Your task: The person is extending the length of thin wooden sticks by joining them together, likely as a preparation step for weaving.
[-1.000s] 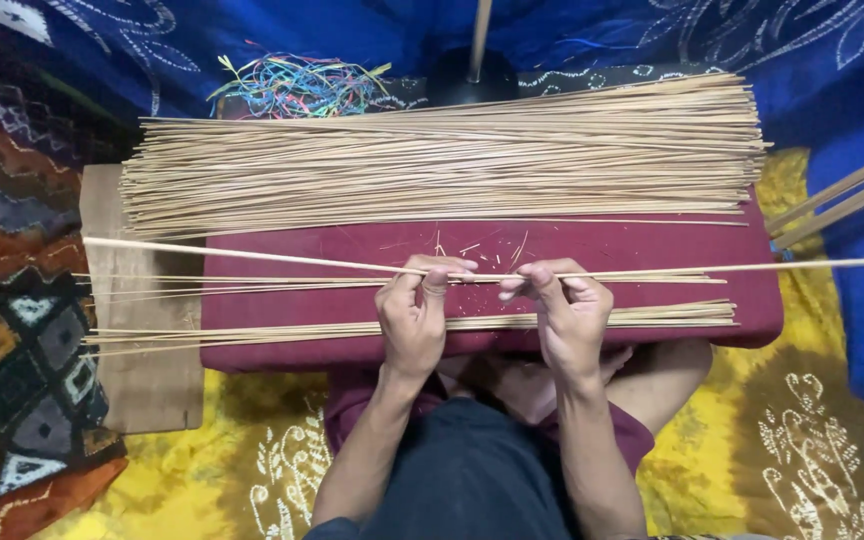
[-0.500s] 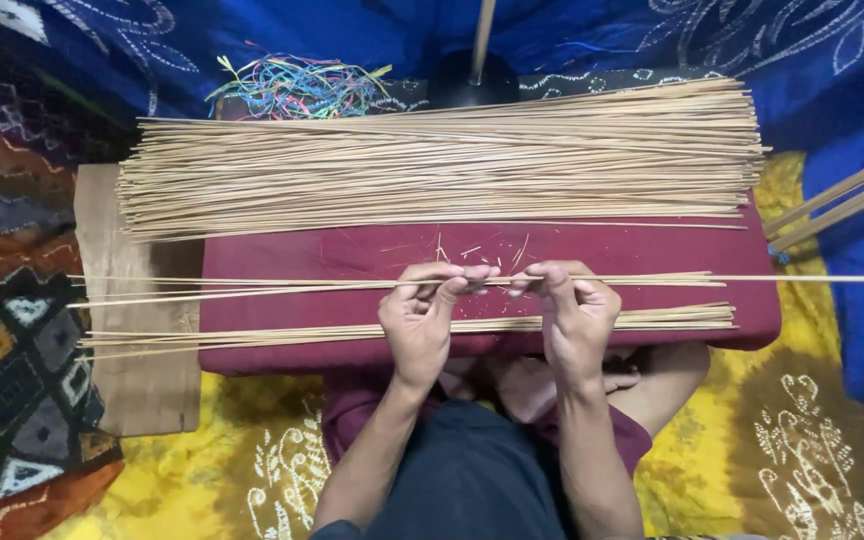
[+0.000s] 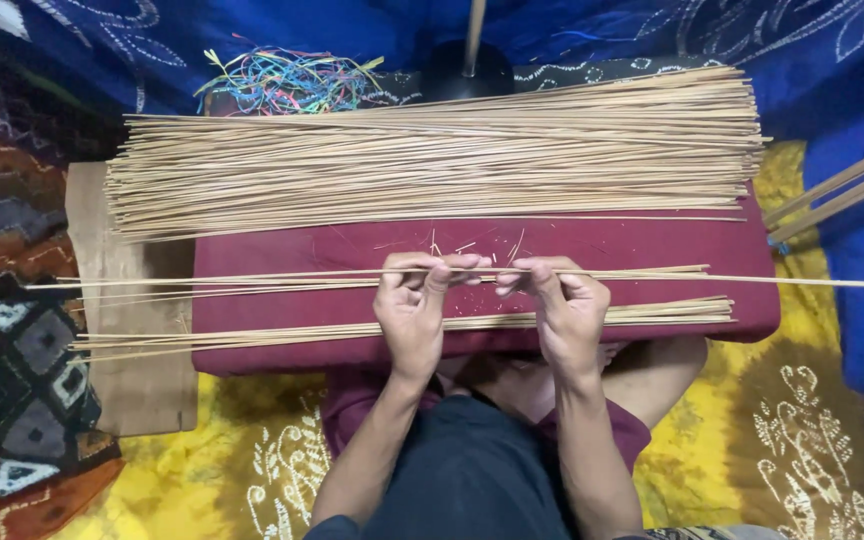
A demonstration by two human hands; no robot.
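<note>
My left hand [image 3: 414,303] and my right hand [image 3: 564,305] sit side by side over a maroon cushion [image 3: 652,250]. Both pinch one long thin pale stick [image 3: 802,281] that runs level across the cushion and sticks out past its right edge. A few more thin sticks [image 3: 252,285] lie just under it on the left. A small flat bunch of sticks [image 3: 252,335] lies along the cushion's near edge, partly under my hands. A large pile of the same sticks [image 3: 432,165] covers the cushion's far side.
A wooden board [image 3: 122,330] lies under the cushion's left end. Coloured strings [image 3: 287,82] are tangled behind the pile, beside a dark round base with a pole [image 3: 467,65]. Thicker sticks [image 3: 842,190] lean in at right. Patterned yellow and blue cloths surround me.
The held stick has come down from a slant to level and shifted toward me. My hands have moved slightly nearer along with it.
</note>
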